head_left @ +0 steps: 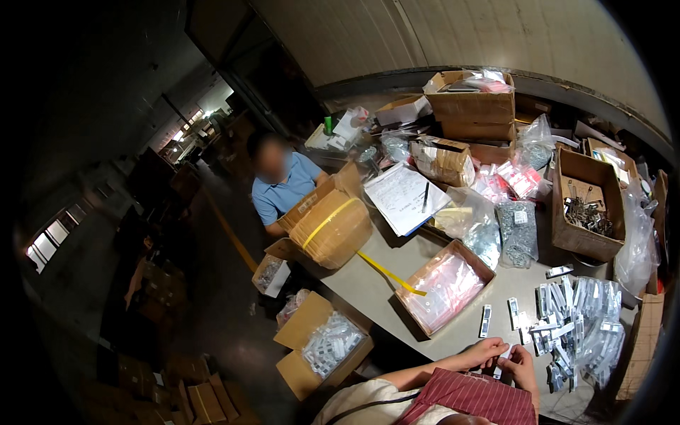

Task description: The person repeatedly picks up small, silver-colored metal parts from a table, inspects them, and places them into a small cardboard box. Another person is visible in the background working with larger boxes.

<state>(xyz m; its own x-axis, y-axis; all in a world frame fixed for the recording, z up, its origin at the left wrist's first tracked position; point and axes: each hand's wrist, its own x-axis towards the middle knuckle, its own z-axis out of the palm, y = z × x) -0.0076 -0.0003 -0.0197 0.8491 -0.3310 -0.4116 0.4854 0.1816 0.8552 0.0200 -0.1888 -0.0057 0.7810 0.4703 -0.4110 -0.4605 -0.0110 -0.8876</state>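
Close to the table's front edge, my left hand (484, 353) and my right hand (522, 368) are together with bent fingers. Between them they pinch a small, narrow white-and-grey piece (503, 358), too small to name exactly. To the right lies a loose pile of small silver-and-black parts in clear sleeves (559, 333), with more bagged ones (598, 312) beside it. Just beyond my hands, a single sleeved part (485, 321) and another one (513, 313) lie apart on the table (375, 304).
An open carton with pink-white plastic bags (446, 290) stands ahead. A carton of sleeved parts (333, 343) sits at lower left. Further off are a clipboard (407, 195), a box of metal pieces (588, 212) and a yellow-strapped carton (329, 230), beside a person in blue (283, 188).
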